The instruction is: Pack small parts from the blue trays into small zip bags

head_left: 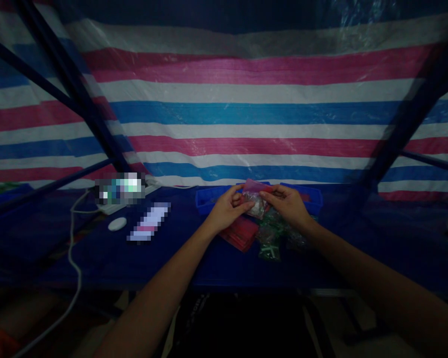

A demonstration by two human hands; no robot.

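Between my two hands is a small clear plastic bag (254, 205) with a pink-red card (257, 187) at its top. My left hand (227, 208) pinches the bag's left side between thumb and fingers. On the other side, my right hand (286, 203) grips the upper right edge near the card. Below my left hand lies a stack of red packets (240, 232) on the blue table. Several clear bags with green contents (269, 241) lie beneath and beside my right hand. What the held bag contains is too dim to make out.
Blue plastic bins (206, 199) stand at the table's back, partly behind my hands. To the left are a blurred-out phone-like device (149, 222), a round white object (117, 224) and a power strip (114, 203). A white cable (73, 258) hangs over the left side.
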